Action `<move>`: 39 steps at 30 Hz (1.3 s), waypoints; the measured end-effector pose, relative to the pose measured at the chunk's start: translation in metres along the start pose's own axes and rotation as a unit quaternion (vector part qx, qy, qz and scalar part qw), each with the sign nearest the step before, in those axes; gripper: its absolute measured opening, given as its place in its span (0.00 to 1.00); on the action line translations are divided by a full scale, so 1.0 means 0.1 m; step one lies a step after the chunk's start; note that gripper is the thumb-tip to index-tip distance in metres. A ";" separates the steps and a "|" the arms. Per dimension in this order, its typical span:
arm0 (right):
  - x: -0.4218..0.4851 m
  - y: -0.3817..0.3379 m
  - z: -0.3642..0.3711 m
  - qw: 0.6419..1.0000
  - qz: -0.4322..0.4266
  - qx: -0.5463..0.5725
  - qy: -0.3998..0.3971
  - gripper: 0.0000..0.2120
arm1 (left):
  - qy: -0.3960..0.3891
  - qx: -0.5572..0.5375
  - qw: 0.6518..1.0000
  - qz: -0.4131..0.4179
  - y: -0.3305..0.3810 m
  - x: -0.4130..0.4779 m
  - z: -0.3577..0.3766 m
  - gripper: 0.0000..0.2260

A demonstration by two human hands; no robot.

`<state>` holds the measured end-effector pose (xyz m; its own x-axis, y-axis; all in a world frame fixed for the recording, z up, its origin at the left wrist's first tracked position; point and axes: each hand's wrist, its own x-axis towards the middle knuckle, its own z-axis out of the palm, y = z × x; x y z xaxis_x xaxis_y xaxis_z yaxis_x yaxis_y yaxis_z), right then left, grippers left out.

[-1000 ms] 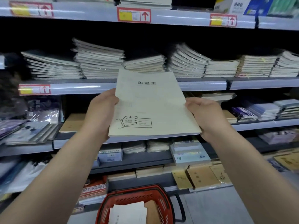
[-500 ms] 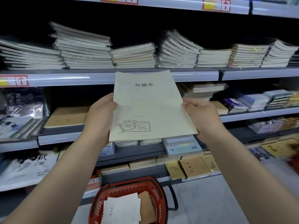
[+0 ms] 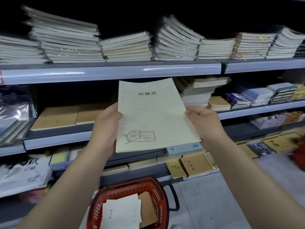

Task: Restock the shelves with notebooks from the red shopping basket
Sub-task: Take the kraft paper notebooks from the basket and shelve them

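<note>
**Both hands hold one pale notebook up before the shelves**

The left hand (image 3: 107,128) grips the left edge of a pale cream notebook (image 3: 153,116) at the centre of the frame, thumb on the front cover and the fingers hidden behind it. The right hand (image 3: 204,124) clamps the right edge of the same notebook, thumb lying over the cover near its edge, the other fingers curled out of sight underneath. Between them the notebook is held face up and tilted toward the camera, its top edge reaching almost to the pale front rail of the upper shelf (image 3: 115,73). Its cover carries a line of printed characters near the top and a line drawing of a hand holding a card at lower left.

Just behind the notebook is the middle shelf (image 3: 57,139), with flat brown notebooks (image 3: 56,115) lying at centre left and mixed stacks (image 3: 199,91) at centre right. Above, across the upper part of the frame, wrapped stacks of grey-white notebooks (image 3: 66,40) fill the upper shelf from side to side.

At the bottom centre, on the grey floor (image 3: 206,204) below the forearms, stands the red shopping basket (image 3: 158,192), with white sheets (image 3: 122,210) and a brown notebook (image 3: 147,209) lying inside it. A black handle (image 3: 173,195) projects from its right side.
</note>
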<state>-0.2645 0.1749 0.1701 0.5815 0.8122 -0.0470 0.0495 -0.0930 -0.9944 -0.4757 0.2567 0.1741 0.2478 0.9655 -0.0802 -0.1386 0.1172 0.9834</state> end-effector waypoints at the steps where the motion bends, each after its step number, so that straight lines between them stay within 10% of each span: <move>1: 0.02 0.03 -0.02 1.000 0.003 -0.001 0.001 0.12 | 0.001 0.003 1.000 -0.006 -0.03 0.02 0.02 0.22; 39: 2.04 1.01 -0.24 0.995 0.093 -0.010 0.036 0.10 | 0.057 -0.023 0.988 -0.139 -1.12 1.72 0.92 0.22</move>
<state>-0.1209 0.3172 0.0620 0.6386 0.7366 -0.2226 -0.0490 -0.2498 -0.9670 -0.3290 0.3883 0.0656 0.1728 0.9139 -0.3673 -0.1244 0.3902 0.9123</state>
